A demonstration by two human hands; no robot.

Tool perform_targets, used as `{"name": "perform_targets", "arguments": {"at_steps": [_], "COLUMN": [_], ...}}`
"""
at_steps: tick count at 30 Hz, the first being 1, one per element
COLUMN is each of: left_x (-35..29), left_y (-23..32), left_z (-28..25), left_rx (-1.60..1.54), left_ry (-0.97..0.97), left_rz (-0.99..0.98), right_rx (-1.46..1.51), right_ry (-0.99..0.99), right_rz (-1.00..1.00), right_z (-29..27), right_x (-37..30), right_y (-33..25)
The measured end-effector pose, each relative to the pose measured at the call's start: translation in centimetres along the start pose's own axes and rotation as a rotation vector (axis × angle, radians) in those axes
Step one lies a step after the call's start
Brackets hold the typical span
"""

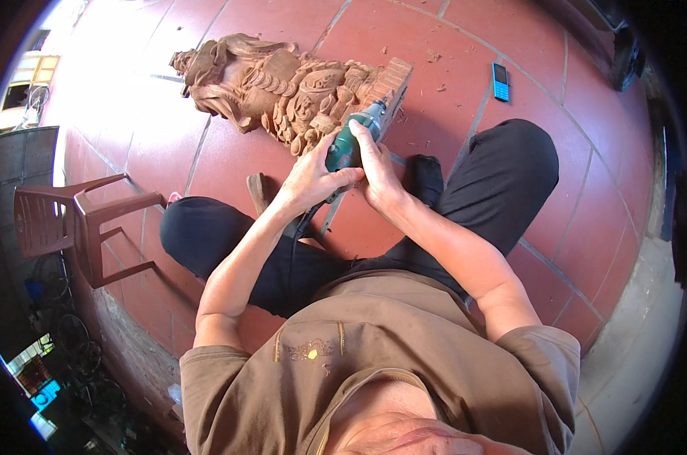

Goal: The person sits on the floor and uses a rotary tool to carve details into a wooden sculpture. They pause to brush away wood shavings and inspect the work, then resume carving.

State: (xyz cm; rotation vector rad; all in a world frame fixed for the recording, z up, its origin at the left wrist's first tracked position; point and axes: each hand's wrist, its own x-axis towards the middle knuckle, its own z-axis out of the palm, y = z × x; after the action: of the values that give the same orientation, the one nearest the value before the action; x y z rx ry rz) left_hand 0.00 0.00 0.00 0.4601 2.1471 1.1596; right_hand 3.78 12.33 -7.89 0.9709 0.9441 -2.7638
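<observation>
A carved wooden statue [286,87] lies on its side on the red tiled floor, its square base at the right. Both of my hands are closed around a green handheld rotary grinder [345,150] in front of it. My left hand [311,176] wraps the body from the left, and my right hand [379,168] grips it from the right. The grinder's nose points up toward the statue's base; whether the tip touches the wood I cannot tell. A dark cord [304,224] runs from the tool down toward my lap.
A short wooden piece [259,192] is beside my left knee. Wood chips [433,56] are scattered near the statue's base. A blue keypad phone [500,82] lies on the floor at the right. To the left stands a brown plastic chair [93,216], with bicycles [74,334] in shadow beyond.
</observation>
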Motion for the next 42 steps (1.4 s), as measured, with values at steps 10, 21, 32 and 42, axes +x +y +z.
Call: {"name": "perform_targets", "arguments": {"at_steps": [10, 21, 32, 42], "left_x": [0.6, 0.2, 0.1, -0.1], "left_y": [-1.4, -1.8, -0.4, -1.2], "left_z": [-0.7, 0.0, 0.1, -0.4], "left_rx": [0.052, 0.023, 0.019, 0.001], "left_ry": [0.092, 0.077, 0.000, 0.061], "left_rz": [0.009, -0.009, 0.040, -0.051], "right_rx": [-0.034, -0.028, -0.013, -0.032], "right_ry": [-0.012, -0.020, 0.007, -0.012], "right_rz": [-0.042, -0.051, -0.041, -0.030], "right_z": [2.0, 1.2, 0.0, 1.8], "right_x": [0.8, 0.2, -0.4, -0.4], "right_y": [-0.1, 0.1, 0.0, -0.2]}}
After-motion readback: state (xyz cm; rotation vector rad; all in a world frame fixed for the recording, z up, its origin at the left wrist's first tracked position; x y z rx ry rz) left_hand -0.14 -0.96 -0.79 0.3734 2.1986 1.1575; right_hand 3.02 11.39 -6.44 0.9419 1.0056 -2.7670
